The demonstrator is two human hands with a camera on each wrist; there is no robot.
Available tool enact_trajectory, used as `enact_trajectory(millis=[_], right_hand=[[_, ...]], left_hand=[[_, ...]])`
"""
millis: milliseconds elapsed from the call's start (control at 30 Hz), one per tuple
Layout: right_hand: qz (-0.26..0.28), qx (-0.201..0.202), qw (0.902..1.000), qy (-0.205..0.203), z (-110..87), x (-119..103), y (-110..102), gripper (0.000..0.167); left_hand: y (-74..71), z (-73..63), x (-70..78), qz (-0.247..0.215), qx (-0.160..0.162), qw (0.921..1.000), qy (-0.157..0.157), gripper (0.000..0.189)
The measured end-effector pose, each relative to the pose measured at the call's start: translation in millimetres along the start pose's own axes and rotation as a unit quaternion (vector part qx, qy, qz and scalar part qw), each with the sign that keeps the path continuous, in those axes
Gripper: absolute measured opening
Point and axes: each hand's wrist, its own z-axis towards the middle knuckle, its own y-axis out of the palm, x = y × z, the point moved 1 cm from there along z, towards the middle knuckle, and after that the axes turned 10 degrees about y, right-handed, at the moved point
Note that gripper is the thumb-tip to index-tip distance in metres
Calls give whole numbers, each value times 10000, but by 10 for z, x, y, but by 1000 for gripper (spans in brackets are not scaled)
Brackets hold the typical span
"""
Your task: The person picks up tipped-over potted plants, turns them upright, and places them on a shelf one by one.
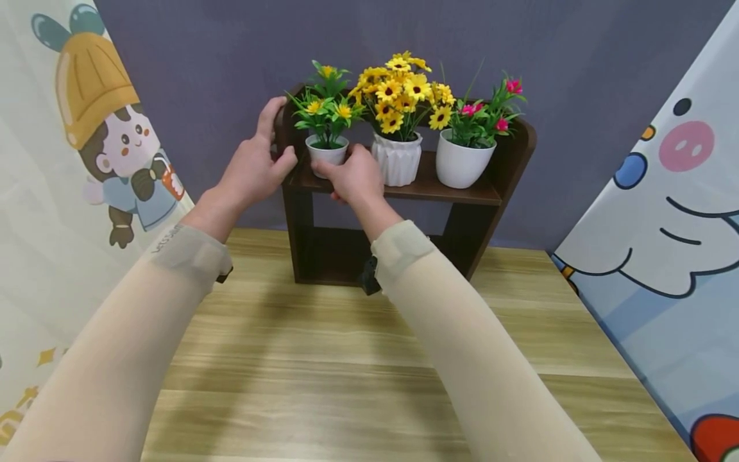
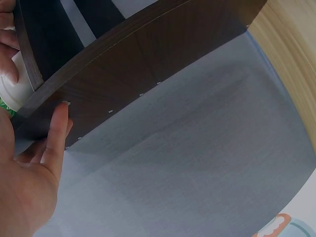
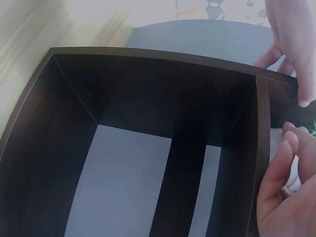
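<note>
A small white flowerpot with yellow flowers and green leaves stands at the left end of the dark wooden shelf's upper board. My right hand grips this pot, thumb across its front and fingers at its right side. My left hand straddles the shelf's left side panel, its thumb inside and its fingers along the outer face. In the right wrist view, the left hand reaches over the panel near the right hand. Leaves and hands hide part of the pot.
Beside the small pot stand a ribbed white pot of yellow daisies and a rounded white pot with pink flowers. The shelf stands on a wood-grain table against a grey-blue backdrop. Cartoon-printed cloths hang at both sides.
</note>
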Motion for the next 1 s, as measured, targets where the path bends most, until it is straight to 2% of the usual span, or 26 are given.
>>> enact_trajectory(millis=[200,400,533,633,767,867,1000], right_hand=[[275,-14,9993,-271,-126,39,-30,71],[927,-279,9943,-458,-248,137,-38,74],[1137,-538,9903,-583,-381,248,-62,80],[1188,-703,9877,-741,-498,352,-103,81],[852,-861,9867,-1084,-640,533,-198,77],[389,-1007,9844,-1390,-748,725,-308,73],[-191,-1209,9748,-1865,-892,1065,-523,67]], left_hand=[[9,8,7,51,32,10000,19,76],[3,2,-13,109,18,9999,36,76],[-15,-24,-50,67,7,10000,27,78],[-41,-54,-67,-51,-57,10000,-16,80],[-97,-158,-48,-261,-132,9995,-121,83],[-131,-309,-10,-230,152,9995,142,81],[-109,-607,86,171,631,9937,914,70]])
